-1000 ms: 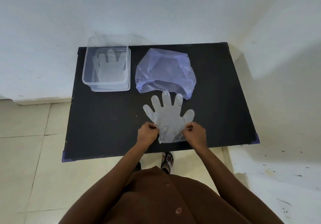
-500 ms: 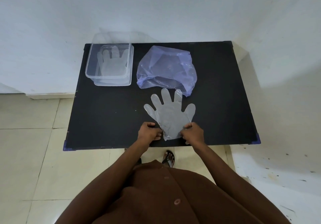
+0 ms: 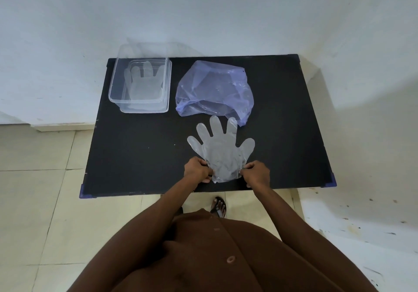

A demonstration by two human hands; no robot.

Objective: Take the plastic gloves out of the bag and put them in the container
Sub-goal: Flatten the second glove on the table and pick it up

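Observation:
A clear plastic glove (image 3: 220, 148) lies flat on the black table (image 3: 135, 156), fingers pointing away from me. My left hand (image 3: 197, 171) pinches the left side of its cuff and my right hand (image 3: 256, 174) pinches the right side. Beyond the glove lies a crumpled bluish plastic bag (image 3: 214, 90), its near edge touching the glove's fingertips. A clear rectangular container (image 3: 117, 81) stands at the table's far left corner with another clear glove (image 3: 144, 83) lying flat inside it.
The table stands against a white wall (image 3: 203, 15), with a second wall to the right. Beige floor tiles (image 3: 40, 178) lie to the left and below. My sandalled foot (image 3: 219, 206) shows under the table's near edge.
Both hands have kept their pinch on the glove's cuff at the near edge. The view has shifted slightly; the glove, bag and container have stayed where they were.

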